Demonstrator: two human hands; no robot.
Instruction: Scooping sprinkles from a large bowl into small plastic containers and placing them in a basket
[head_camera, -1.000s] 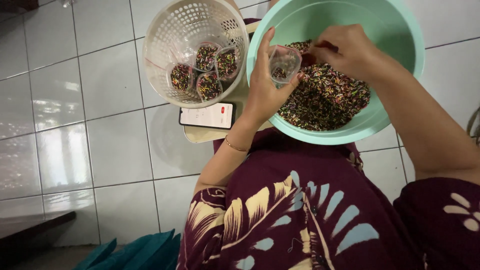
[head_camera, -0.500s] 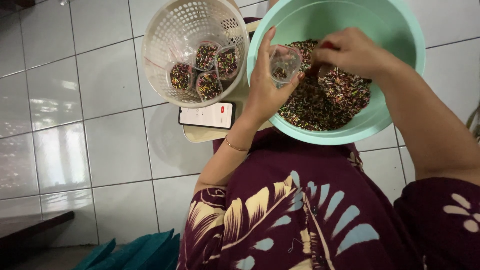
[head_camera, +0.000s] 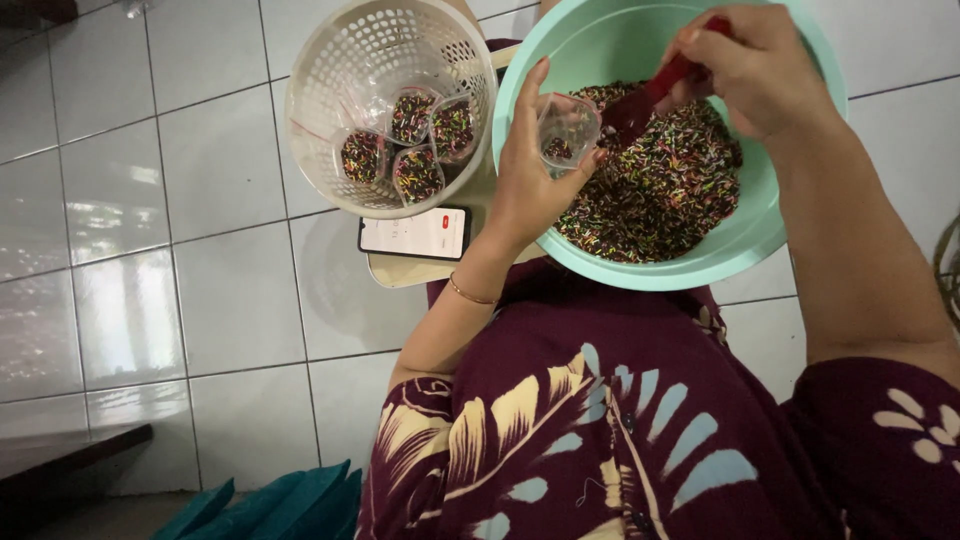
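Note:
A mint green basin (head_camera: 770, 225) holds a heap of multicoloured sprinkles (head_camera: 660, 190). My left hand (head_camera: 530, 175) holds a small clear plastic bag (head_camera: 567, 128) open over the basin's left side, with a few sprinkles in its bottom. My right hand (head_camera: 755, 65) grips a red scoop (head_camera: 655, 92) by the handle; its loaded tip points at the bag's mouth. A white perforated basket (head_camera: 330, 100) to the left contains several small filled bags of sprinkles (head_camera: 415, 140).
A smartphone (head_camera: 415, 233) with a lit screen lies on a pale board (head_camera: 400, 270) below the basket. White tiled floor surrounds everything. Teal fabric (head_camera: 270, 505) lies at the bottom left. My lap in maroon patterned cloth fills the foreground.
My right hand has risen out of the sprinkles toward the basin's far rim, lifting the red scoop with a load; the scoop now shows clearly beside the bag. The left hand stayed put.

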